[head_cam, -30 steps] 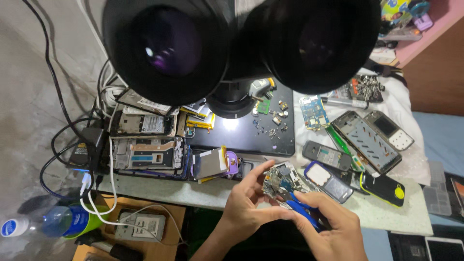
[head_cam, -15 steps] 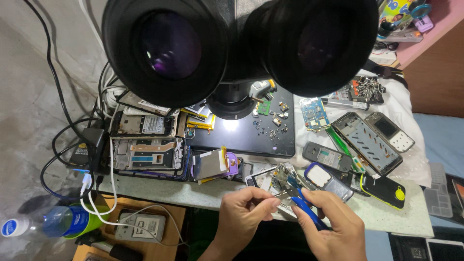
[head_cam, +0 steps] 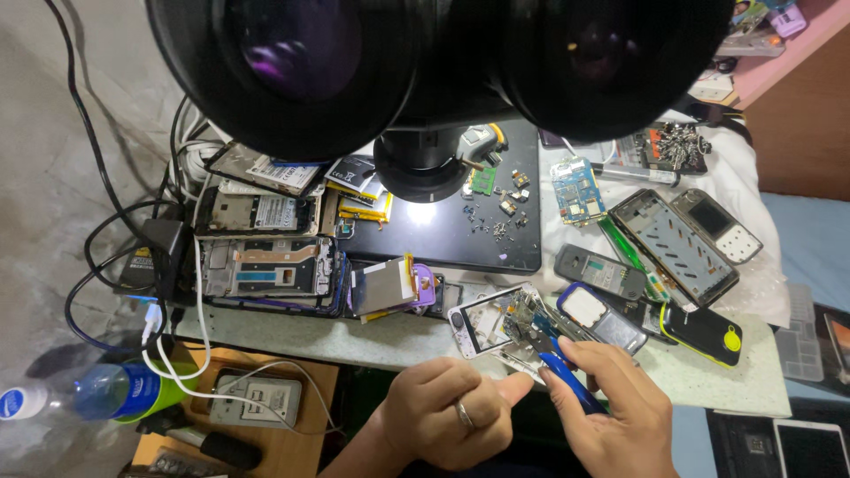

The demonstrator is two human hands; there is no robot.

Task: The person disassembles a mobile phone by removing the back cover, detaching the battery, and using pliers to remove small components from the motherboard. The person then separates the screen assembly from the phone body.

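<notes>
gripping blue-handled pliers [head_cam: 567,376] in the right hand [head_cam: 611,416] at the lower middle of the frame, fingers closed round the handles, metal tips pointing up-left at a small circuit board [head_cam: 531,320]. curled into a loose fist beside it, the left hand [head_cam: 447,416], ring on one finger, thumb stretched right toward the pliers; cannot tell whether anything is pinched in it. lying just above both hands at the table edge, a white phone frame [head_cam: 478,320] with the board touching its right side. just right of that, a blue-rimmed phone shell [head_cam: 598,314], then a black and yellow phone [head_cam: 701,333]. further up and right, a grey keypad phone [head_cam: 602,270] and two open phone frames [head_cam: 686,239]. left of the white frame, a silver screen with a purple tab [head_cam: 390,288], and beyond it opened phones with bare insides [head_cam: 266,270]. at centre, a black mat [head_cam: 460,235] strewn with tiny parts, lit from above. filling the top of the frame, two big dark eyepieces [head_cam: 443,62]. at the lower left, a white cable [head_cam: 199,354], a water bottle [head_cam: 97,391] and a wooden stool [head_cam: 310,381].
</notes>
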